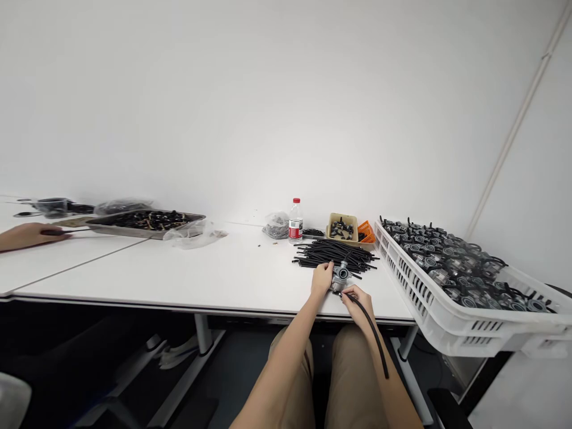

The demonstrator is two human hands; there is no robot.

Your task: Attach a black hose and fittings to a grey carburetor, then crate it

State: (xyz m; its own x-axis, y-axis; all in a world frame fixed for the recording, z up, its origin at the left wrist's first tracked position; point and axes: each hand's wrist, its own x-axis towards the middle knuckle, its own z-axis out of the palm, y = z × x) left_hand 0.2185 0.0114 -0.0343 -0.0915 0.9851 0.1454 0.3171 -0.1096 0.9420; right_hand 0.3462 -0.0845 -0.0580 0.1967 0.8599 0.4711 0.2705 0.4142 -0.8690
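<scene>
My left hand [322,278] is closed on the left side of a small grey metal part with a round opening, a carburetor [342,273], held above the table's front edge. Beneath it, my right hand [357,301] pinches a black rubber hose [373,329] close to one end. That end meets the underside of the carburetor; whether it sits on a fitting is too small to tell. The hose's other end hangs down over my right forearm. Just behind my hands lies a pile of black hoses [330,252] on the white table.
At right, a white crate [417,286] holds several carburetors. A bottle [295,221], plastic bag [277,226], beige bin [330,229] and orange basket [367,231] stand behind the hoses. Further left are a metal tray [156,234] of small parts and another person's hand [38,235].
</scene>
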